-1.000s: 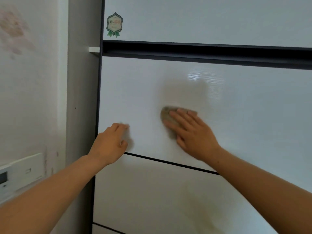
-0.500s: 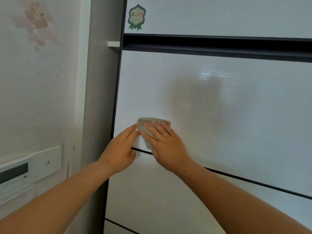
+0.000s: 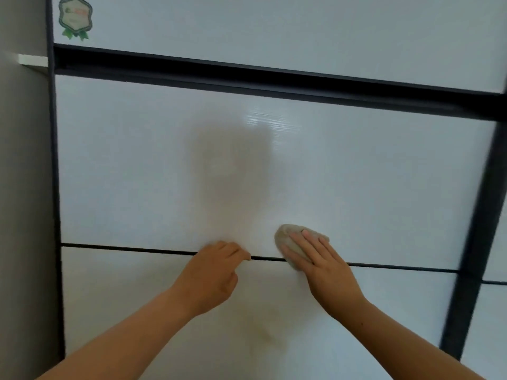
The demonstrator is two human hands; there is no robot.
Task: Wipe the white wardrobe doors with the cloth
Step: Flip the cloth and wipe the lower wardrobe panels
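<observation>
The white glossy wardrobe door [image 3: 131,165] fills the view, crossed by a thick black band [image 3: 247,78] near the top and a thin black seam [image 3: 123,248] lower down. My right hand [image 3: 326,270] lies flat on a small greyish-beige cloth [image 3: 288,239], pressing it against the door right at the seam. My left hand [image 3: 214,272] rests on the door to the left of the cloth, fingers curled, fingertips touching the seam. It holds nothing.
A green badge sticker [image 3: 75,19] sits on the upper panel at top left. A grey side panel [image 3: 24,187] borders the door on the left. A black vertical frame [image 3: 477,229] runs down the right. A faint yellowish stain [image 3: 269,330] marks the lower panel.
My right hand has slid the cloth to the right along the seam, away from the door's left edge. My left hand followed to the right. The camera also panned right.
</observation>
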